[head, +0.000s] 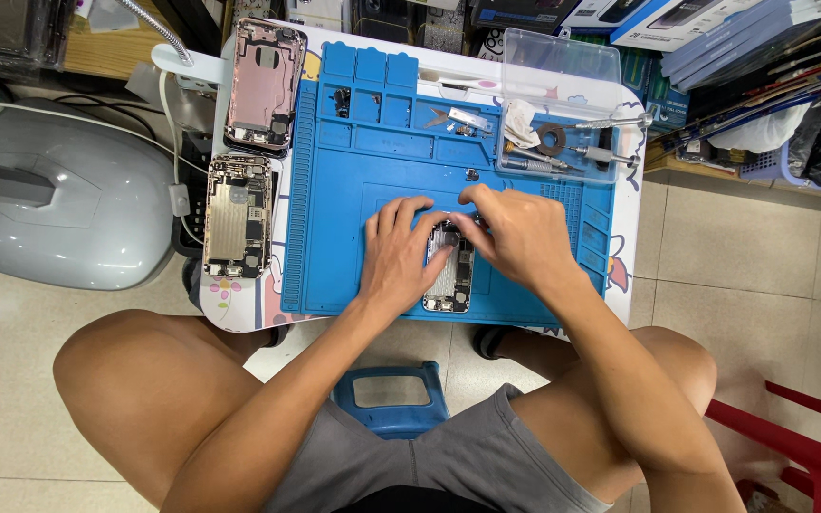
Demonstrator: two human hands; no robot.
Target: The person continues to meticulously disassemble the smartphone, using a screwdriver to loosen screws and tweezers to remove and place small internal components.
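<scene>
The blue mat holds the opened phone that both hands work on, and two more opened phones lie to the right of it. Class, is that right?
Not quite. The head view shows the two other opened phones left of the blue mat; both hands do work on the opened phone.

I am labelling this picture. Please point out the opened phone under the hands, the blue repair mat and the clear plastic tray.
opened phone (449, 281), head view, exposed inside
blue repair mat (334, 237), head view, bare left area
clear plastic tray (563, 57), head view, back wall

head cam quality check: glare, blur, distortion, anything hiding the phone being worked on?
Head view: even, soft lighting, faint shadows; mild wide-angle bowing at the edges; no motion blur; slight sheen on clear tray. Left hand and right hand cover much of the opened phone on the blue mat.
</scene>
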